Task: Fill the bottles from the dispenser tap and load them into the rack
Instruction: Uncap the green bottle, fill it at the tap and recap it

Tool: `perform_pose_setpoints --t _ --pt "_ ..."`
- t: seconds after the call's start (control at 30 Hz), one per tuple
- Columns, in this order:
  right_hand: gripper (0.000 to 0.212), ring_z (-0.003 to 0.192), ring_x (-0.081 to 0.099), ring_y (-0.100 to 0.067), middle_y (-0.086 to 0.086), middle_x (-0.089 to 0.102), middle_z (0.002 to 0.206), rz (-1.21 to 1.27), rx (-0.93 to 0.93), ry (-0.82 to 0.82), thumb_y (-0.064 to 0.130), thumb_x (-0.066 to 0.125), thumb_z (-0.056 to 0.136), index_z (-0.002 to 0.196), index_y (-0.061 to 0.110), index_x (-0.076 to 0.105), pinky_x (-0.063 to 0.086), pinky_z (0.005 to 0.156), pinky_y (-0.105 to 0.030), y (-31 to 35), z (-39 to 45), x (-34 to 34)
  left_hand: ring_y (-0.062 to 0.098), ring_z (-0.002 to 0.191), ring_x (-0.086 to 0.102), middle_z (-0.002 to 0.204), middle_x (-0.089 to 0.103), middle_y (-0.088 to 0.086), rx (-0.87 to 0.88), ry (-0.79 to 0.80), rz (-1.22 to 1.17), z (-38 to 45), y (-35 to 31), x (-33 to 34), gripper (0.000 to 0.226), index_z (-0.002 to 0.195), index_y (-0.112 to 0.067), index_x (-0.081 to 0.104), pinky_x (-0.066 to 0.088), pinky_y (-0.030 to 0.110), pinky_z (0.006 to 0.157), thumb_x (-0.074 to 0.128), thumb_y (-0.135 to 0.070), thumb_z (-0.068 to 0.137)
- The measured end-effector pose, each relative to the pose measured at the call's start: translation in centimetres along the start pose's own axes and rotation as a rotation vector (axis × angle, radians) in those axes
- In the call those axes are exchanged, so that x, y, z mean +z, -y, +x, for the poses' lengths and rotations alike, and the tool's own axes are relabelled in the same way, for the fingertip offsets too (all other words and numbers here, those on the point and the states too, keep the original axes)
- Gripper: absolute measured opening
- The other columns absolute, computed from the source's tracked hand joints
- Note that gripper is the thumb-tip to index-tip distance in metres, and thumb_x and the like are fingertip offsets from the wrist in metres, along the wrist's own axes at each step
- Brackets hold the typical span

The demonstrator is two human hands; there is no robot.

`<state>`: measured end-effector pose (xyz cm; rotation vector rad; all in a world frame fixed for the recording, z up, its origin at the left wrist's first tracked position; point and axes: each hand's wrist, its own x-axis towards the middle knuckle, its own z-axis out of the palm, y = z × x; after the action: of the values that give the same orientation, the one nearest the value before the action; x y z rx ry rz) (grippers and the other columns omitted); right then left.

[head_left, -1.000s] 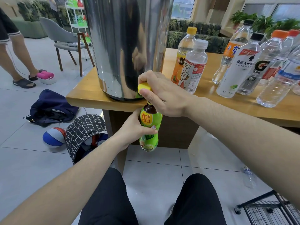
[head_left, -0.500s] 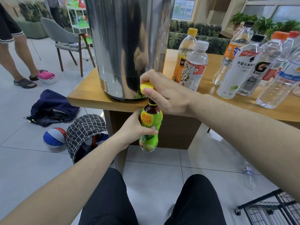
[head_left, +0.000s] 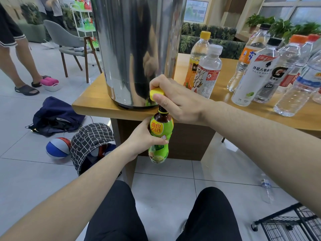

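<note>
A tall steel dispenser (head_left: 137, 49) stands at the near left corner of the wooden table (head_left: 90, 106). My left hand (head_left: 144, 136) grips a green-labelled bottle (head_left: 160, 136) upright just below the table edge, its open neck under the dispenser's base. My right hand (head_left: 175, 100) is curled over the tap area above the neck, thumb and fingers pinching a yellow cap (head_left: 157, 93). The tap itself is hidden by that hand. A black wire rack (head_left: 288, 225) on castors stands on the floor at the lower right.
Several clear bottles (head_left: 250, 73) stand on the table to the right, among them a yellow-capped one (head_left: 197, 63) and a white-capped one (head_left: 209, 72). A small bottle (head_left: 266, 188) lies on the tiles. A checked bag (head_left: 90, 145), ball (head_left: 58, 147) and dark bag (head_left: 55, 116) lie left. A person's legs (head_left: 15, 54) stand far left.
</note>
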<state>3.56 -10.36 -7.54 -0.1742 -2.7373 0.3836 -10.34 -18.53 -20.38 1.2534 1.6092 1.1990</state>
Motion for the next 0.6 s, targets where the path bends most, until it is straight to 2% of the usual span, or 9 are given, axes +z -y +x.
perform_pose_setpoints --t 0.17,0.4,0.6 --pt "0.027 0.096 0.043 0.004 0.004 0.046 0.107 0.014 -0.001 -0.001 0.034 0.032 0.107 0.124 0.015 0.040 0.034 0.079 -0.009 0.03 -0.01 -0.06 0.012 0.108 0.066 0.116 0.069 -0.006 -0.003 -0.009 0.008 0.08 0.16 -0.04 0.073 0.129 -0.025 0.052 0.054 0.036 0.098 0.091 -0.015 0.069" --pt "0.024 0.093 0.047 -0.003 0.004 0.048 0.104 0.039 0.007 0.001 0.037 0.031 0.107 0.122 0.020 0.039 0.042 0.081 -0.025 0.10 0.08 -0.05 0.014 0.111 0.065 0.117 0.068 -0.005 -0.011 -0.012 0.008 -0.05 0.14 -0.04 0.072 0.129 -0.026 0.052 0.053 0.042 0.101 0.091 -0.014 0.069" --pt "0.021 0.092 0.047 -0.003 0.004 0.048 0.104 0.052 0.019 0.000 0.037 0.031 0.107 0.120 0.022 0.038 0.042 0.080 -0.023 0.26 0.09 -0.16 0.016 0.112 0.064 0.118 0.068 -0.004 -0.025 -0.006 0.007 -0.12 0.06 -0.10 0.072 0.129 -0.026 0.051 0.052 0.045 0.102 0.090 -0.014 0.070"
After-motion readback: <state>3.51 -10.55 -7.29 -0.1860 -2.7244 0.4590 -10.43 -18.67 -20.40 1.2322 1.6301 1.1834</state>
